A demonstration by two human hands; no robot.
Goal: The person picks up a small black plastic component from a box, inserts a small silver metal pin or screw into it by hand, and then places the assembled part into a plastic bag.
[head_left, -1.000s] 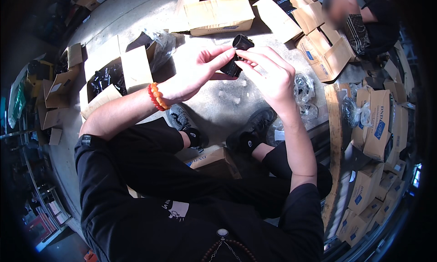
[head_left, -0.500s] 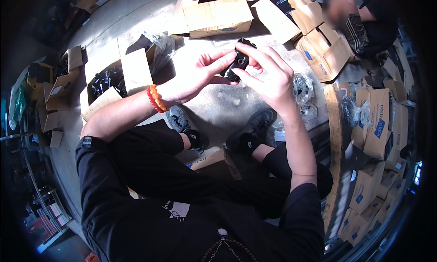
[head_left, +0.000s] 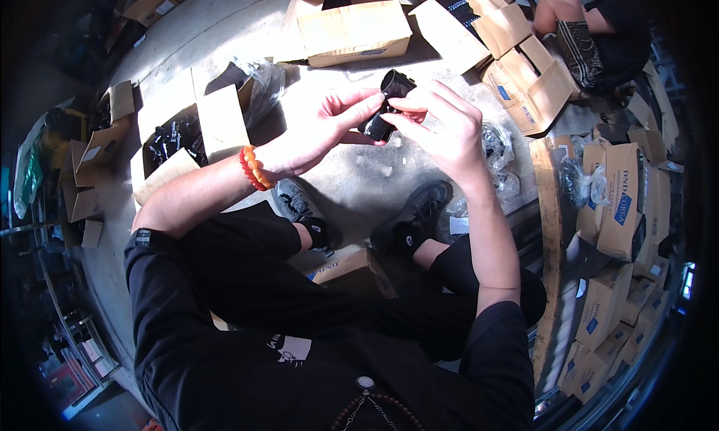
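Both my hands meet out in front of me around a glossy black tubular part (head_left: 397, 83), held tilted with a round, hollow-looking end facing up and away. My left hand (head_left: 341, 120) grips its left and lower side, thumb along the top. From the other side, my right hand (head_left: 446, 128) pinches at its middle with thumb and forefinger; whether a small piece sits between those fingertips is too small to tell. An open carton (head_left: 225, 120) of black parts stands on the floor left of my left hand.
A large carton (head_left: 352, 38) stands ahead, with opened cartons (head_left: 524, 86) to its right. A person (head_left: 599, 41) sits at the far right. Clear plastic bags (head_left: 498, 154) lie beyond my right forearm, beside a wooden beam (head_left: 550, 221). Stacked cartons (head_left: 618, 199) line the right.
The black part has been turned in my hands, so its round end now shows at the top. My right fingers have shifted from its ends to its middle.
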